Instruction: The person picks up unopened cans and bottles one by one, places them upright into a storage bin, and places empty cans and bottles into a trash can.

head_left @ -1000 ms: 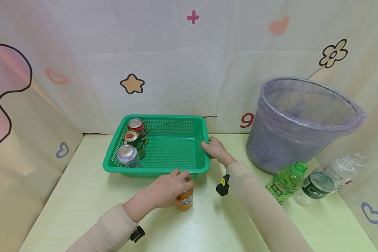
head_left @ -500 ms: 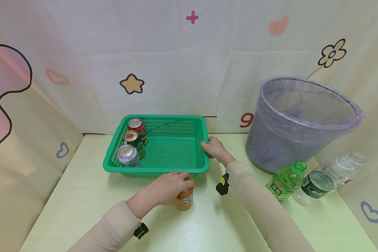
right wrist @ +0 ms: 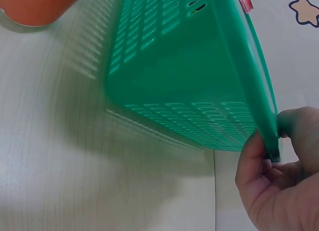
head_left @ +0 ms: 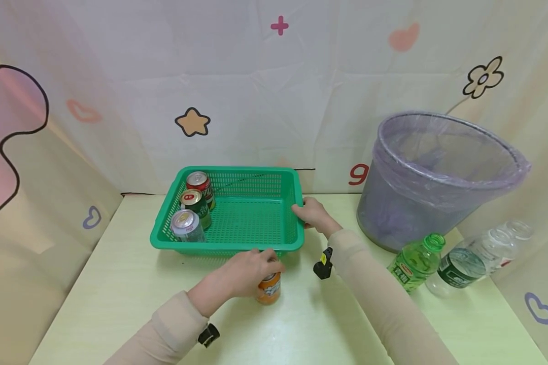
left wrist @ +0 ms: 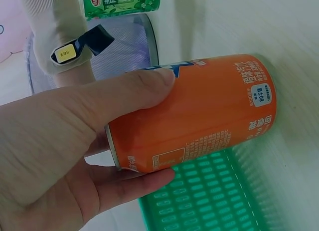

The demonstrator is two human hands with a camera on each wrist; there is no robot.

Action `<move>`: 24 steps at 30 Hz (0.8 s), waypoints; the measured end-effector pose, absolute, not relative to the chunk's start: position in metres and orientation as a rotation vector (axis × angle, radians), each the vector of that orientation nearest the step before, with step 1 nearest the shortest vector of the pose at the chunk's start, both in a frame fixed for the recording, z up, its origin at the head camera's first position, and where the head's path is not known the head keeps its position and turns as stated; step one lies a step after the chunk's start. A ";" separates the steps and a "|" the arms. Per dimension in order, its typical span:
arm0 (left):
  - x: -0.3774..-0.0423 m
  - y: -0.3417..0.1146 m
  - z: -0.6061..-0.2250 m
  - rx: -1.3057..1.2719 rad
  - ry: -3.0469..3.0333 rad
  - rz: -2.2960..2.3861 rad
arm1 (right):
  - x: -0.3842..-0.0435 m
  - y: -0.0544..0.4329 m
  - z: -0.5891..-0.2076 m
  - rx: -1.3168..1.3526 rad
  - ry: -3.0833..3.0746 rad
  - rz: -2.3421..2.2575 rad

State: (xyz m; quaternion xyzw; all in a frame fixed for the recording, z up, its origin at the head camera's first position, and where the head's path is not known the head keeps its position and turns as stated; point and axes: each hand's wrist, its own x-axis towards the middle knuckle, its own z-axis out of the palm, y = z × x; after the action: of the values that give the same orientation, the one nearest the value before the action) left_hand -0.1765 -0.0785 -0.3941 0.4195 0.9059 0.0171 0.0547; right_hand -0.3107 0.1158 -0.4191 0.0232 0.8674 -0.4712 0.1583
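Observation:
An orange soda can (head_left: pixel 269 290) stands upright on the table in front of a green plastic basket (head_left: pixel 251 247). My left hand (head_left: pixel 244 274) grips this can near its top from above; in the left wrist view the thumb lies along one side of the can (left wrist: pixel 199 116) and fingers show on the other. My right hand (head_left: pixel 315 215) pinches the basket's right rim, thumb on top and fingers curled underneath, as the right wrist view shows. Along the basket's left side stand a red can (head_left: pixel 199 183), a dark green can (head_left: pixel 195 203) and a silver-white can (head_left: pixel 186 226).
A grey bin (head_left: pixel 392 213) lined with a purple bag stands at the back right. In front of it are a green drink bottle (head_left: pixel 413 266) and clear bottles (head_left: pixel 461 266). A patterned curtain (head_left: pixel 255 91) hangs behind the table (head_left: pixel 118 284).
My left wrist and forearm have shifted slightly to the right, while the hand stays on the orange can. The right hand, the basket and the cans in it have not visibly moved.

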 end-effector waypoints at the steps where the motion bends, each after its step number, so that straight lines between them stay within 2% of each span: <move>1: -0.176 -0.078 -0.394 1.275 2.753 0.046 | -0.311 0.116 -0.419 0.069 2.477 -1.350; 24: -0.175 -0.081 -0.405 1.334 2.791 0.038 | -0.313 0.115 -0.421 0.067 2.474 -1.342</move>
State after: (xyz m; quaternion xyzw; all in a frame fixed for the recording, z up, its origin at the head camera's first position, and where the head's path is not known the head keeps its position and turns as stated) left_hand -0.1755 -0.0814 -0.4047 0.4311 0.9019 0.0123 0.0239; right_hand -0.3131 0.1155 -0.4205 0.0234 0.8671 -0.4703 0.1627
